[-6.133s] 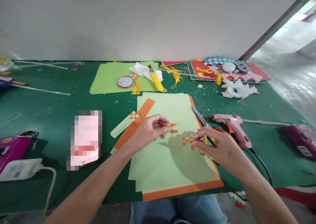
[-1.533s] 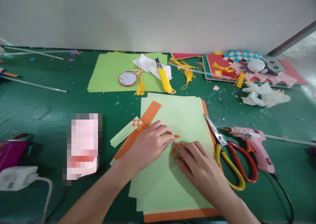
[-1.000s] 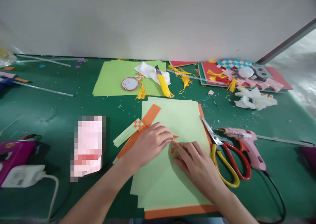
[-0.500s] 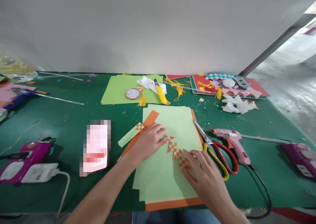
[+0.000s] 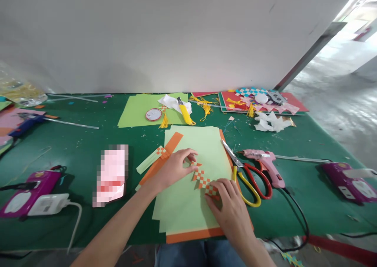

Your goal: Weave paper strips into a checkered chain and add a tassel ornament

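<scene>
A checkered orange-and-green woven paper strip (image 5: 202, 176) lies slantwise on a stack of pale green paper (image 5: 188, 216). My right hand (image 5: 229, 204) has its thumb and fingers closed around the strip's lower right end, hiding part of it. Near the upper left end is my left hand (image 5: 176, 167), fingers curved and thumb apart from them, with a gap between. The thumb tip is close to the strip; whether it touches I cannot tell. Under my left wrist runs an orange paper strip (image 5: 173, 142), beside a pale green strip bundle (image 5: 149, 160) with a woven checkered end.
Right of the paper lie scissors (image 5: 244, 167) and a pink glue gun (image 5: 263, 159). A phone (image 5: 112, 176) and a purple power socket (image 5: 38, 184) are on the left. Behind are a yellow cutter knife (image 5: 185, 112), a round tin lid (image 5: 153, 114) and crumpled white paper (image 5: 272, 121).
The view has shifted slightly to the right. My left hand's fingers have lifted and parted at the strip's upper end. My right hand stays on the lower end.
</scene>
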Demonstrator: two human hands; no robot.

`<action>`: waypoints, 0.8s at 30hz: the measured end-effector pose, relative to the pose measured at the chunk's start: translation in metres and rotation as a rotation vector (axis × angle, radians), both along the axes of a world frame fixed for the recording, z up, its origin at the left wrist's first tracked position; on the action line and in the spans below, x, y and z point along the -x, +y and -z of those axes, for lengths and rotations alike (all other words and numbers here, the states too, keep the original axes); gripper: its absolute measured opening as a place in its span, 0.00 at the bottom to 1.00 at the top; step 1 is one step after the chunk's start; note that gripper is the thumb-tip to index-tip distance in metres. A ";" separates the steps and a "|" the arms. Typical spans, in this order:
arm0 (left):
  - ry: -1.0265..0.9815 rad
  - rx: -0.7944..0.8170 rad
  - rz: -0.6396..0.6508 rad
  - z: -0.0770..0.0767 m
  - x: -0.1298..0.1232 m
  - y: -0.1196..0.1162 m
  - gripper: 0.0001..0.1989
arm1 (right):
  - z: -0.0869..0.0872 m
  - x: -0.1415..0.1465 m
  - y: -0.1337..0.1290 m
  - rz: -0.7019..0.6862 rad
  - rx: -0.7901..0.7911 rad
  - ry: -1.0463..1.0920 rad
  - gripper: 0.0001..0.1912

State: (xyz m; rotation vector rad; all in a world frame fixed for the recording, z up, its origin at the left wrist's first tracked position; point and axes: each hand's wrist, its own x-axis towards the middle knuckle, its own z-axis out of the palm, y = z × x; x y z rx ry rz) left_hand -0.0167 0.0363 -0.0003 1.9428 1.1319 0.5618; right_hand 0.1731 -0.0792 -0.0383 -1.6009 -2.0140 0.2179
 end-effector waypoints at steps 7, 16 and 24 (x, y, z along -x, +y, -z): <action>-0.422 0.345 -0.131 0.003 -0.004 0.004 0.22 | -0.003 0.006 0.002 0.046 0.020 0.171 0.00; -0.517 0.527 -0.064 0.002 -0.007 0.007 0.26 | -0.005 0.011 0.013 0.201 0.242 0.518 0.06; -0.528 0.495 -0.016 -0.001 -0.001 0.013 0.27 | -0.008 0.017 0.017 0.298 0.359 0.641 0.11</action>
